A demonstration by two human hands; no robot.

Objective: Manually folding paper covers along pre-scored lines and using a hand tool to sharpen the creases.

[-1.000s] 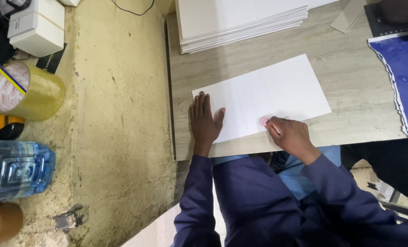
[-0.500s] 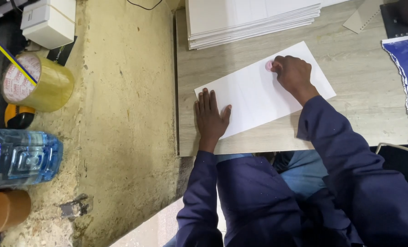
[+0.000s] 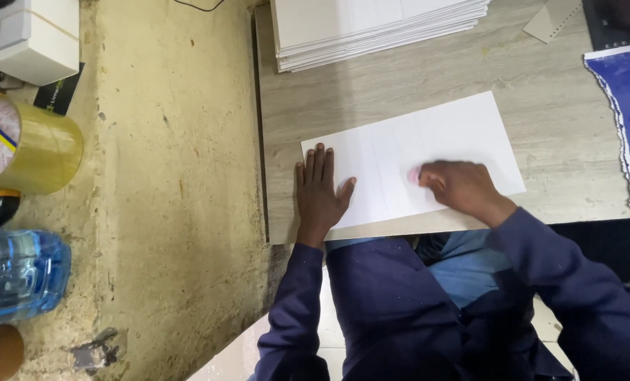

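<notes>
A white sheet of card (image 3: 428,141) lies flat on the pale wooden table (image 3: 399,85). My left hand (image 3: 320,194) rests flat on the sheet's left end, fingers spread, pinning it down. My right hand (image 3: 459,187) is closed around a small pink object (image 3: 414,174) and presses it against the middle of the sheet near the front edge. What the pink object is cannot be made out.
A stack of white sheets (image 3: 378,28) lies at the table's far edge. Blue torn-edged material (image 3: 629,120) sits at right. Left of the table, on a rough ledge, are a tape roll (image 3: 25,144), a white box (image 3: 29,39) and a blue water bottle (image 3: 18,275).
My right hand went from the sheet's near edge up to its far right corner, then came back down to the middle near the front edge. My left hand stayed put.
</notes>
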